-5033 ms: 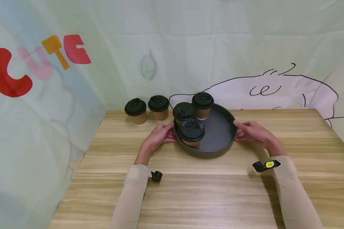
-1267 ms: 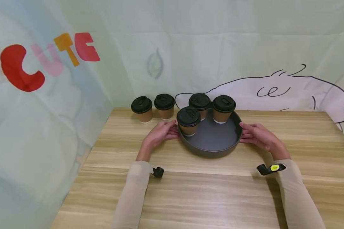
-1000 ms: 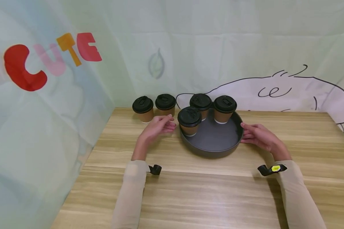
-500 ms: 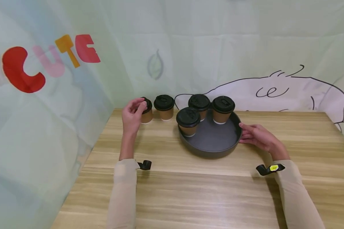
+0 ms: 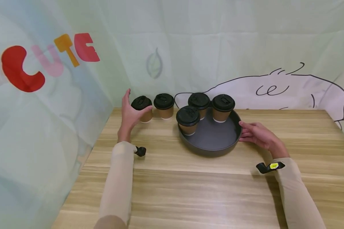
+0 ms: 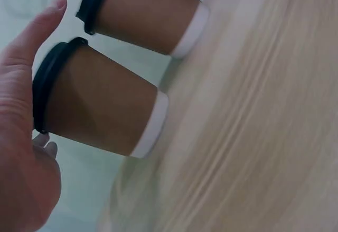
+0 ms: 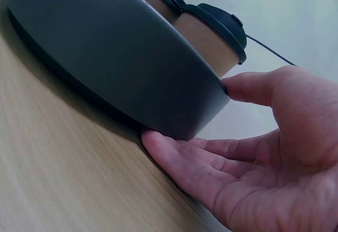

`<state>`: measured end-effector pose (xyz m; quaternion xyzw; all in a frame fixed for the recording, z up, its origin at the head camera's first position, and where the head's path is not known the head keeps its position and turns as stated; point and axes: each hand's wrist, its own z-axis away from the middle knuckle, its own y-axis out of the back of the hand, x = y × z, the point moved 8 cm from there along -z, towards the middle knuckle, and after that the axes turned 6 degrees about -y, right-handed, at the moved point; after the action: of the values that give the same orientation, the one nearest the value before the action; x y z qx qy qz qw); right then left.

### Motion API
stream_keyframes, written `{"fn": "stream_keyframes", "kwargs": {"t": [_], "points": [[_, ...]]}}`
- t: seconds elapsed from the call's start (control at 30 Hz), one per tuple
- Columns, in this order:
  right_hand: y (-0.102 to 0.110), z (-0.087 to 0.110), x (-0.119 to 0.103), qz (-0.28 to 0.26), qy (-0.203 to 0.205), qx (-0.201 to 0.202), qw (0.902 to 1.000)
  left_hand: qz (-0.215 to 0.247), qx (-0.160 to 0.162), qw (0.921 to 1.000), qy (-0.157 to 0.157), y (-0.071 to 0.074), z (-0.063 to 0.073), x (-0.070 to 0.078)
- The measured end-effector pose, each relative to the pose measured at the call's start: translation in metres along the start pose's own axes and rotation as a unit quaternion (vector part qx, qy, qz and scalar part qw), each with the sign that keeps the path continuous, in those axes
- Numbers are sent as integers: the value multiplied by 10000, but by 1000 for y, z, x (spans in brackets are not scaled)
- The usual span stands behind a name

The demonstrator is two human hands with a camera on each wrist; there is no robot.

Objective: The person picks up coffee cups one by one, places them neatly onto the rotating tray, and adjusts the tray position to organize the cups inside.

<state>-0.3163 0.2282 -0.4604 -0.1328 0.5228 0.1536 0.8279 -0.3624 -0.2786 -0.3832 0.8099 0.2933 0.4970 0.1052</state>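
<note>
In the head view, my left hand (image 5: 129, 115) is at the leftmost paper coffee cup (image 5: 146, 117), thumb and fingers spread either side of its black lid. The left wrist view shows the thumb (image 6: 39, 31) straight beside that lid; contact is unclear. The cup stands upright on the table. My right hand (image 5: 256, 135) holds the right edge of a dark grey round cake pan (image 5: 215, 136). In the right wrist view, its thumb is at the rim and its fingertips (image 7: 153, 139) are at the bottom edge. Three lidded cups stand in the pan, including a front-left one (image 5: 188, 121).
Another lidded paper cup (image 5: 164, 106) stands between the leftmost cup and the pan. The wooden table (image 5: 200, 194) meets a printed cloth backdrop (image 5: 189, 57) behind the cups and on the left.
The cups in the pan have shifted clockwise since the earliest frame, as if the pan turned. My left hand has let go of the pan and moved left to the leftmost cup.
</note>
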Motion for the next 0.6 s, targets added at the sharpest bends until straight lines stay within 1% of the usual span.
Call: {"fn": "stream_keyframes", "kwargs": {"t": [0.1,0.2,0.47,0.6], "points": [[0,0,0,-51,8,6,10000,-104,-162,9998,58,-5,-2,-8],[1,-1,-1,-76,38,16,10000,-126,-188,9997,68,-9,-3,-12],[0,0,-1,-70,43,28,10000,14,183,9998,15,-12,0,-17],[0,0,-1,-62,22,54,10000,48,249,9997,28,-12,2,-17]]}}
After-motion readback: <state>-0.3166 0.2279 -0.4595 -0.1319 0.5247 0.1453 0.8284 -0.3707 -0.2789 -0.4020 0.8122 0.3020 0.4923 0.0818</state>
